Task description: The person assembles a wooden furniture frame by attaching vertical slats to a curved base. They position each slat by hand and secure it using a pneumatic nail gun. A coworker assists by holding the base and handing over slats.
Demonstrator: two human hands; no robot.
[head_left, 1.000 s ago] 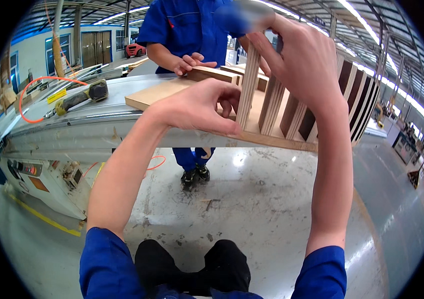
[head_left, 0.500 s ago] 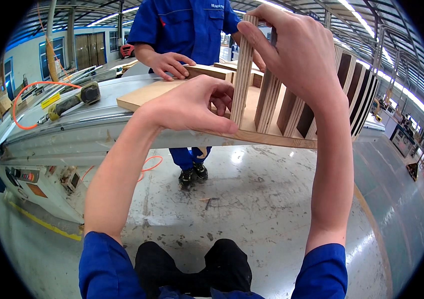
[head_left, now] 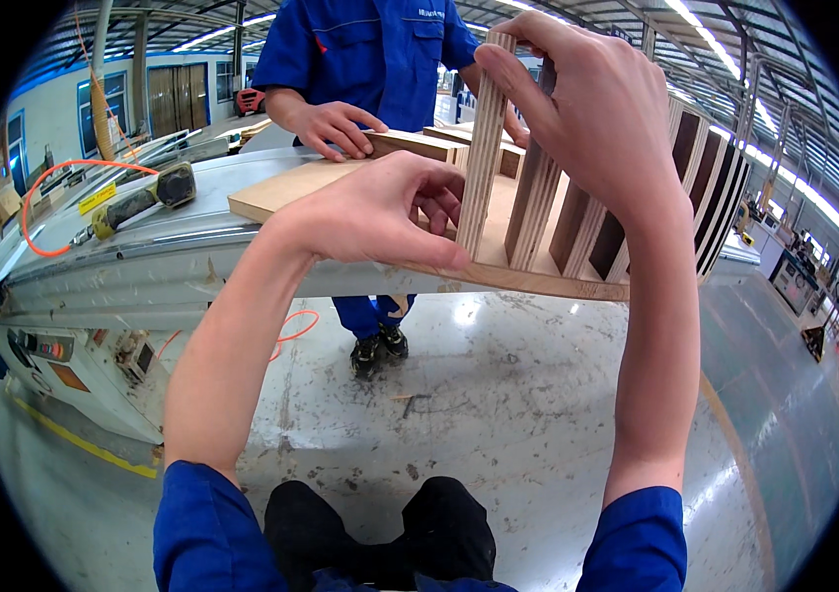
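Observation:
A plywood panel (head_left: 482, 163) stands upright on a flat wooden board (head_left: 291, 185), its layered edge toward me. At its top, my right hand (head_left: 605, 113) is closed on it, thumb on the left side and fingers over the upper end. My left hand (head_left: 370, 212) grips low down, with the thumb against the near bottom edge and the fingers curled by the left face. To the right, several more upright plywood panels (head_left: 532, 202) stand spaced in a row on the same board. My right hand and forearm hide part of them.
Under the board is a long metal machine table (head_left: 123, 281). A green cordless-style power tool (head_left: 133, 204) with an orange hose (head_left: 35, 192) lies on its left. Across the table a co-worker in blue (head_left: 370, 69) rests a hand (head_left: 336, 128) by wooden strips (head_left: 410, 145).
The held panel's top has shifted very slightly right with my right hand. My left hand stays at its base, and the view has moved a little.

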